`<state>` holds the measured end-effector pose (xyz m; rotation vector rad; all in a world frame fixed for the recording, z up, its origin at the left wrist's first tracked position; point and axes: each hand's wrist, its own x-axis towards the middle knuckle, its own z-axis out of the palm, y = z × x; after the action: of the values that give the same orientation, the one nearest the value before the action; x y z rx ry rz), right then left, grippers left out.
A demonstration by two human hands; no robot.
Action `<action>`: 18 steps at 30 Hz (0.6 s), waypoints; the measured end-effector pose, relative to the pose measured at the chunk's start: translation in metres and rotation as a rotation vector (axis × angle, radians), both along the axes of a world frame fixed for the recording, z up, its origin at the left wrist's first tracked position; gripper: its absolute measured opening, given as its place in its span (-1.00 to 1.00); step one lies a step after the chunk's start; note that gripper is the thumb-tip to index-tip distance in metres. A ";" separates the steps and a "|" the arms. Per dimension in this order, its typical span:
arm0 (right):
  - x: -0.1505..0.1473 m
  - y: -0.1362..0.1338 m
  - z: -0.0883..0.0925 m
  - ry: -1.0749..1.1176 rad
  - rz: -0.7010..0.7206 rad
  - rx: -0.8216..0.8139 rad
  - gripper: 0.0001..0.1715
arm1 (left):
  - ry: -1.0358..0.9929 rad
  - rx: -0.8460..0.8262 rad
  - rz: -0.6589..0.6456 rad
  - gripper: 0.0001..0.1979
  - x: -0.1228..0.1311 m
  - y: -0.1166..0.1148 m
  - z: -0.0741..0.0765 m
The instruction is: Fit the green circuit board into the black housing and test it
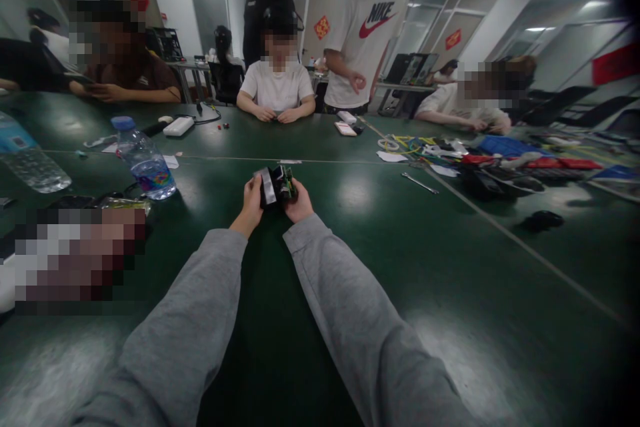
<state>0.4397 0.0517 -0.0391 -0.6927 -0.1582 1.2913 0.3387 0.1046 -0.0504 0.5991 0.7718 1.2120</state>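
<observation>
Both my arms reach forward in grey sleeves over a green table (280,320). My left hand (253,201) is closed around a black casing (269,189) with a silver face. Close beside it, my right hand (300,203) grips a part with a green circuit board (287,181). The two pieces are held side by side just above the table; whether they are joined, I cannot tell. The fingers behind them are mostly hidden.
Left stand a blue-capped water bottle (145,159) and a larger bottle (31,155). A wrench (420,183) lies to the right, near a blue tray (515,147) among cables and tools. A small black object (544,220) lies nearer. Several people are around the far side.
</observation>
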 end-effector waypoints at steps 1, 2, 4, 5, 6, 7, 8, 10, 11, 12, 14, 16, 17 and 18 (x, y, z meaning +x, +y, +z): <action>-0.001 0.000 0.000 -0.015 -0.014 0.002 -0.84 | -0.003 0.008 0.015 -0.81 0.001 0.000 -0.001; -0.001 0.000 0.001 -0.034 -0.029 0.002 -0.84 | -0.010 0.017 0.024 -0.80 0.001 0.001 -0.002; -0.002 0.001 0.000 -0.080 -0.064 0.006 -0.79 | -0.029 0.031 0.029 -0.78 0.002 0.002 -0.004; -0.003 0.002 -0.001 -0.102 -0.080 0.010 -0.76 | -0.033 0.033 0.026 -0.77 0.002 0.003 -0.005; -0.003 0.003 -0.002 -0.121 -0.091 0.012 -0.74 | -0.033 0.032 0.023 -0.77 0.002 0.003 -0.006; -0.004 0.004 -0.003 -0.138 -0.100 0.014 -0.73 | -0.030 0.029 0.022 -0.77 0.002 0.004 -0.006; -0.004 0.005 -0.004 -0.152 -0.110 0.019 -0.72 | -0.027 0.026 0.022 -0.78 0.002 0.004 -0.006; -0.005 0.008 -0.006 -0.176 -0.135 0.029 -0.70 | -0.025 0.014 0.024 -0.77 0.001 0.005 -0.005; -0.006 0.009 -0.007 -0.185 -0.147 0.035 -0.69 | -0.026 0.006 0.024 -0.76 0.001 0.004 -0.005; -0.006 0.009 -0.008 -0.194 -0.155 0.041 -0.68 | -0.029 -0.001 0.022 -0.74 0.000 0.004 -0.004; -0.007 0.010 -0.008 -0.208 -0.163 0.048 -0.65 | -0.035 -0.017 0.016 -0.71 0.000 0.003 -0.003; -0.007 0.009 -0.006 -0.222 -0.166 0.045 -0.62 | -0.043 -0.013 0.010 -0.67 -0.001 0.002 -0.002; -0.008 0.008 -0.005 -0.227 -0.167 0.043 -0.60 | -0.046 -0.003 0.011 -0.66 -0.001 0.002 -0.002; -0.008 0.007 -0.004 -0.232 -0.164 0.043 -0.57 | -0.049 0.011 0.012 -0.65 -0.001 0.002 -0.003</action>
<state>0.4316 0.0590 -0.0431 -0.8007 -0.3111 1.0466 0.3378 0.1063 -0.0533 0.5728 0.7289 1.2386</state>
